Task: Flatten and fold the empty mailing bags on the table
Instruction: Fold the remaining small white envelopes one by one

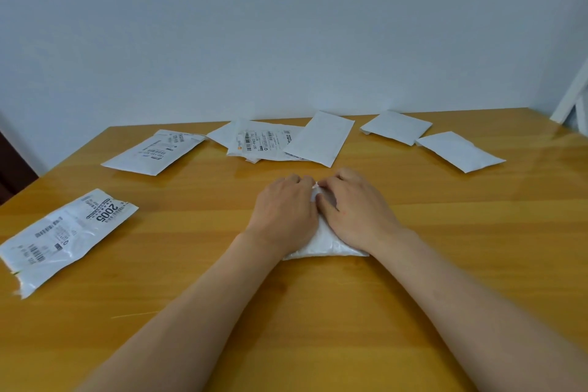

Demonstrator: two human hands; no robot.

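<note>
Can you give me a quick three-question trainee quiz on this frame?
1. True or false: both hands rest on the same white bag.
2. Which bag shows a big "2005"? A) far right bag B) near left bag C) bag under the hands
3. Fill in: the bags lie on a ____ table.

Key: 1 true: left hand and right hand press it. 2 B, the near left bag. 3 wooden.

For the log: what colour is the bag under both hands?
Plain white, no label showing, in the head view: mailing bag.
</note>
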